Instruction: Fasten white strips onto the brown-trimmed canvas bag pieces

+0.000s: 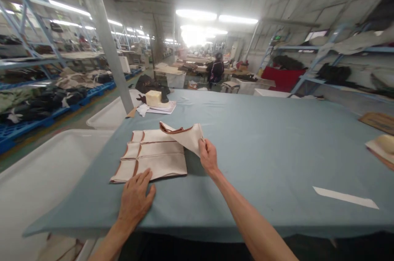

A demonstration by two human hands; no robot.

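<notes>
Cream fabric pieces with brown-edged trim (161, 162) lie in overlapping rows on the blue-green covered table (261, 150). My left hand (136, 197) rests at their near edge, fingers stretched out and touching the lowest piece. Another cream fabric piece with brown edging (192, 138) is pinched at its right end by my right hand (208, 156). That piece is lifted and tilted, its far left end above the upper right of the laid-out rows. My right thumb and fingers are closed on its edge.
A white paper strip (346, 198) lies at the right. Papers with a yellowish block (154, 98) sit at the far left corner, near a grey post (106, 39). White bins (58, 170) stand along the left side. A person (216, 70) is in the background.
</notes>
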